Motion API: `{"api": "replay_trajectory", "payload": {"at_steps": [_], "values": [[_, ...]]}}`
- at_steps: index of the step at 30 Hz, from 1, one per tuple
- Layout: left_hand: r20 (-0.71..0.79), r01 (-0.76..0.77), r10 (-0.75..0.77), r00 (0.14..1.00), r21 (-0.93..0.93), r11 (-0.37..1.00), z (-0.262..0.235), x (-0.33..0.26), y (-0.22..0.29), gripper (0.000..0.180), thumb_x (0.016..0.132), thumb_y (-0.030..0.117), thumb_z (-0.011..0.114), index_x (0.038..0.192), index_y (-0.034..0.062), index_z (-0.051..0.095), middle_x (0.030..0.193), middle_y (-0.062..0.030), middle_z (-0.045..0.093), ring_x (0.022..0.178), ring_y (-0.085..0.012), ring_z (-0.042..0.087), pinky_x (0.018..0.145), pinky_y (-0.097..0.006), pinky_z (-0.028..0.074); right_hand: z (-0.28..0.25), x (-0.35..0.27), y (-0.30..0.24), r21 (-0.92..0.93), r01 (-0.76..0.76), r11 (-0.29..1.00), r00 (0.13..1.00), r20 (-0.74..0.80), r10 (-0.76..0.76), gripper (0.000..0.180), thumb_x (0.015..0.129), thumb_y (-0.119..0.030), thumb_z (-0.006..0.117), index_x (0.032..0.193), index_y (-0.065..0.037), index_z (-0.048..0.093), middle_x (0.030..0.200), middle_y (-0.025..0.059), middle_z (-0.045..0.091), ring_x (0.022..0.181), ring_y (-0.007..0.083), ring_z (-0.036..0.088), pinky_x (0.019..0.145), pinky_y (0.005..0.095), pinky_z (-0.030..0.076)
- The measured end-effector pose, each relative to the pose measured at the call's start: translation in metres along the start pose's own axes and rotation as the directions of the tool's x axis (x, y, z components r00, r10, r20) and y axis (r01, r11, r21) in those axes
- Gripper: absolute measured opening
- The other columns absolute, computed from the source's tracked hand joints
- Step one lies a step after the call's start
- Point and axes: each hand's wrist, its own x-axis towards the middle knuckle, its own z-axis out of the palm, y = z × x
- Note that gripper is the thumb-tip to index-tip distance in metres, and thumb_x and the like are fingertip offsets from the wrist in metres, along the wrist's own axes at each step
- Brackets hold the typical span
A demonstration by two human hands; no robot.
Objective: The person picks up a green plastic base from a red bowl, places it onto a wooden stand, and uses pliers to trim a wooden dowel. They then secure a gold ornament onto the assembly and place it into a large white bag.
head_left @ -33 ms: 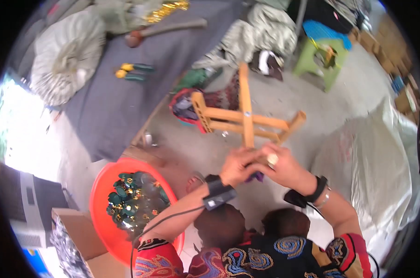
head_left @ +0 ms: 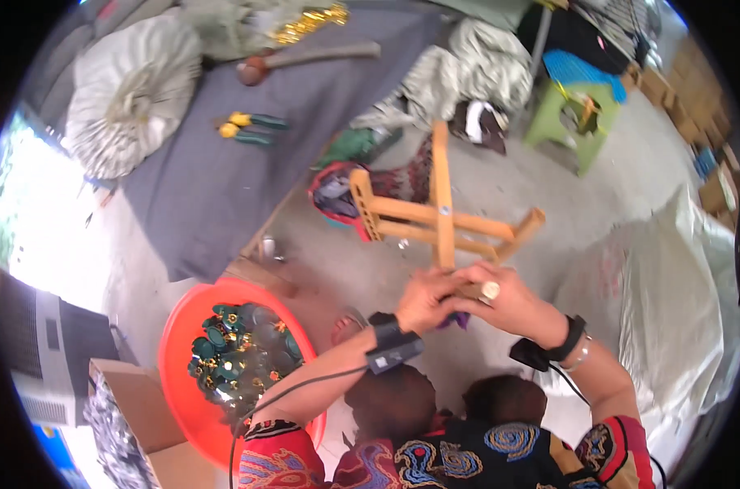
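A wooden frame (head_left: 443,191) with a long upright bar and two crossbars stands tilted in front of me. My left hand (head_left: 425,301) is closed round the near end of its bar. Against it, my right hand (head_left: 508,297) curls with its fingers over a short brown wooden piece (head_left: 470,292), which appears to belong to the frame. By the right fingers shows a pale round piece (head_left: 490,290); whether it is a peg end or a ring I cannot tell. A bit of purple material (head_left: 455,319) peeks out beneath my hands, mostly hidden.
To my left sits an orange tub (head_left: 172,359) holding dark green and gold pieces, beside a cardboard box (head_left: 133,399). Yellow-and-green pliers (head_left: 251,129) and a hammer (head_left: 304,57) lie on the grey cloth (head_left: 198,196). A green stool (head_left: 578,134) and a big white sack (head_left: 639,293) are rightward.
The whole view has shifted slightly, so things sit a little farther right and lower. Both hands stay together at the frame's near end, with the brown piece between them showing more now.
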Motion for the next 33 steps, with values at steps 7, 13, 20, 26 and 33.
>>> {"api": "replay_trajectory", "payload": {"at_steps": [7, 13, 20, 26, 33], "values": [[0.033, 0.081, -0.085, 0.996, 0.111, 0.990, -0.007, -0.008, 0.001, 0.031, 0.077, 0.020, 0.067, 0.106, 0.0123, 0.063, 0.100, -0.0116, 0.062, 0.093, -0.0310, 0.059, 0.080, -0.038, 0.047, -0.083, 0.129, -0.062, -0.480, 0.047, 0.876, 0.998, 0.065, -0.017, 0.035, 0.071, -0.018, 0.067, 0.099, 0.001, 0.058, 0.086, 0.0224, 0.061, 0.085, 0.0380, 0.059, 0.072, 0.0429, 0.048], [0.026, 0.032, -0.037, 0.999, 0.159, 0.987, 0.005, -0.005, -0.005, 0.030, 0.080, 0.026, 0.064, 0.107, 0.0148, 0.061, 0.102, -0.0120, 0.061, 0.097, -0.0319, 0.056, 0.084, -0.039, 0.045, 0.001, 0.290, -0.114, -0.402, 0.230, 0.886, 0.970, 0.023, -0.242, 0.045, 0.075, -0.038, 0.066, 0.092, 0.004, 0.058, 0.087, 0.0233, 0.062, 0.085, 0.0369, 0.060, 0.076, 0.0426, 0.047], [0.077, 0.058, -0.071, 0.995, 0.155, 0.986, 0.006, -0.007, 0.000, 0.026, 0.083, 0.027, 0.058, 0.106, 0.0150, 0.061, 0.106, -0.0100, 0.060, 0.104, -0.0307, 0.051, 0.089, -0.042, 0.040, 0.082, 0.361, -0.094, -0.610, 0.066, 0.790, 0.997, 0.006, -0.079, 0.053, 0.076, -0.040, 0.066, 0.105, 0.003, 0.055, 0.103, 0.0217, 0.059, 0.097, 0.0364, 0.057, 0.083, 0.0444, 0.045], [0.052, 0.049, -0.055, 0.997, 0.100, 0.994, 0.011, -0.007, -0.005, 0.027, 0.082, 0.027, 0.059, 0.107, 0.0146, 0.061, 0.105, -0.0104, 0.059, 0.099, -0.0304, 0.054, 0.083, -0.038, 0.044, 0.042, 0.335, -0.104, -0.558, 0.119, 0.821, 0.990, 0.132, -0.054, 0.046, 0.071, -0.028, 0.068, 0.101, 0.006, 0.059, 0.092, 0.0253, 0.060, 0.090, 0.0365, 0.060, 0.078, 0.0415, 0.047], [-0.049, -0.009, 0.013, 0.999, 0.080, 0.997, -0.008, -0.006, -0.010, 0.029, 0.077, 0.019, 0.067, 0.103, 0.0096, 0.063, 0.097, -0.0125, 0.061, 0.083, -0.0312, 0.059, 0.072, -0.037, 0.048, -0.068, 0.139, -0.123, 0.518, -0.017, 0.855, 0.999, 0.043, -0.006, 0.065, 0.073, -0.017, 0.066, 0.128, 0.006, 0.039, 0.096, 0.0122, 0.059, 0.092, 0.0192, 0.056, 0.081, 0.0307, 0.045]]}}
